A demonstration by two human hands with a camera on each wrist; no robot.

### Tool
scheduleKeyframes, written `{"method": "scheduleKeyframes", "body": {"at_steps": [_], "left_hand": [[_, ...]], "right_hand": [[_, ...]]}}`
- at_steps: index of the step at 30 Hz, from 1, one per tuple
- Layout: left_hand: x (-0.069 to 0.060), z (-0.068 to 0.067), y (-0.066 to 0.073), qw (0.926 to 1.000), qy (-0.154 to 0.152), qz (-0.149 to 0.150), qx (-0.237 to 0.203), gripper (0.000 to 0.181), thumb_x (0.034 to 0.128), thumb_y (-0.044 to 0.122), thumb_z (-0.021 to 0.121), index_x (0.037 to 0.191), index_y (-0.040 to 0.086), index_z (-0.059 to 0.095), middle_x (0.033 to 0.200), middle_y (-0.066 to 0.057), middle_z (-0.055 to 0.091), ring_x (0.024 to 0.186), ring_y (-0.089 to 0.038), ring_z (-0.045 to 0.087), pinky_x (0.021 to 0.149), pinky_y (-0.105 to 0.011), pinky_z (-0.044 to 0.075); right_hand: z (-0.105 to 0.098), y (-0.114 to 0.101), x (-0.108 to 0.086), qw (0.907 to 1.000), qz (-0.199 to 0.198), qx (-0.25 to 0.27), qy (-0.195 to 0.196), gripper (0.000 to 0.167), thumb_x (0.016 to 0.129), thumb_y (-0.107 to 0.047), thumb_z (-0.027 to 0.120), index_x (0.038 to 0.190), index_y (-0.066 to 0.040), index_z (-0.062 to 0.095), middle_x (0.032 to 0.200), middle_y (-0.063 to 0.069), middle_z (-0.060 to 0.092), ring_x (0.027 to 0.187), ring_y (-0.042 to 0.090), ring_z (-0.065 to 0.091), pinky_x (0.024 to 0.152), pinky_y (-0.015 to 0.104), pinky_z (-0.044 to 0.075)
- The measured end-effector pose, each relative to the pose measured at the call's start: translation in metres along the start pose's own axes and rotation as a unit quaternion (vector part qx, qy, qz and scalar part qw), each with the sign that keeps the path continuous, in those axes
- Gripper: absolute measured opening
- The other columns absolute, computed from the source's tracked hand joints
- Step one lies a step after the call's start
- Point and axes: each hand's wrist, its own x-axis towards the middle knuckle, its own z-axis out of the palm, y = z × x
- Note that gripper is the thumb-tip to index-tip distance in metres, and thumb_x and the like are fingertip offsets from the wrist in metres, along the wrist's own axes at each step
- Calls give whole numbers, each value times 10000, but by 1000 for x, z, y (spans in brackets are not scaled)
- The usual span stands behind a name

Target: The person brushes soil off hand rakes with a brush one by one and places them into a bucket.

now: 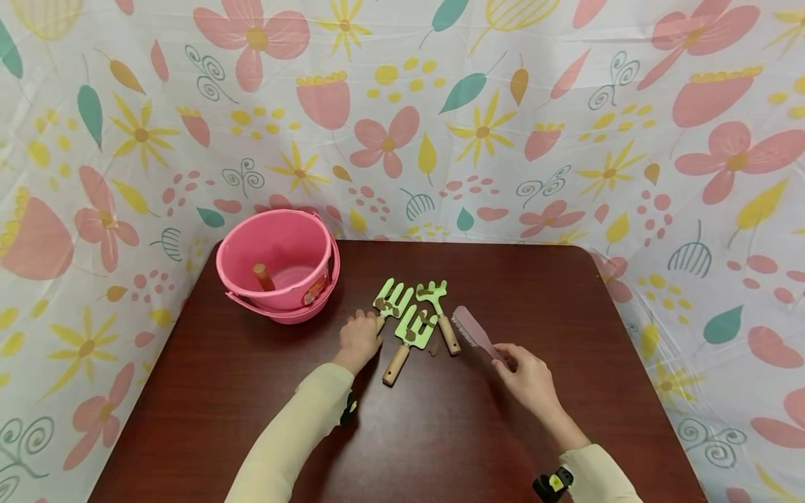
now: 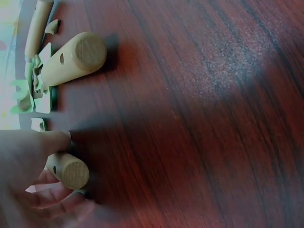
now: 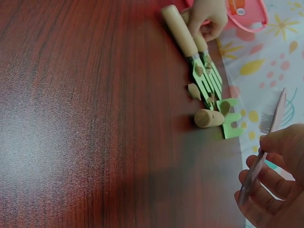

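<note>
Altogether, two green forks, one green rake, one pink brush (image 1: 474, 332) and one pink bucket (image 1: 295, 244) can be counted on or above the worktop (image 1: 534, 279). All three green tools are fitted with wooden handles, and brown pieces are seen on their heads; one loose brown piece (image 3: 194, 91) is seen between the middle fork (image 1: 396, 365) and the rake (image 1: 449, 337). Inside the bucket, one wooden stick (image 1: 264, 277) is leaned at a tilt.

Two hands are seen. By the left hand (image 1: 360, 337), the left fork (image 2: 75, 175) is held by its handle, which is set between the thumb and the curled fingers; the blunt handle end is left exposed, and the tines are pointed away beyond the knuckles, near the middle fork's head. By the right hand (image 1: 527, 377), the brush is gripped in a narrow hold, its handle pinched between thumb and fingers. The brush head is extended past the fingertips, and its bristles are turned towards the rake, just beside its handle but apart from it. The middle fork and the rake are touched by neither hand.
</note>
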Motion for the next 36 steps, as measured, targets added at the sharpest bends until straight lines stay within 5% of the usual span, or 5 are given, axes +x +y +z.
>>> {"method": "scheduleKeyframes", "body": {"at_steps": [9,15,27,36], "left_hand": [[4,0,-6,9993,360,78,-106,239,746,189,693,907,41,595,846,-136,590,755,-334,636,593,-429,515],[6,-4,-11,9991,329,-81,-246,137,753,146,635,856,71,585,816,-145,653,735,-346,650,566,-440,502],[10,-13,-18,9990,-94,-358,-241,142,821,242,628,886,125,579,839,-130,652,749,-329,646,543,-418,483],[10,-17,-25,9995,-56,-322,-8,317,736,289,717,951,120,556,872,-106,626,758,-320,640,548,-410,484]], "right_hand": [[0,1,0,10000,-24,-20,46,270,764,-113,712,1031,-114,669,827,36,668,721,226,637,591,398,460],[-1,0,-1,9999,-79,-3,100,266,761,-91,714,1024,-102,671,814,37,672,714,237,641,587,402,461],[-3,0,-2,10000,-20,63,51,263,764,-85,713,1023,-101,671,814,28,669,704,221,632,586,373,456],[-4,3,-2,9999,47,70,-60,261,779,-112,704,1038,-103,667,834,34,668,712,191,627,601,364,468]]}}
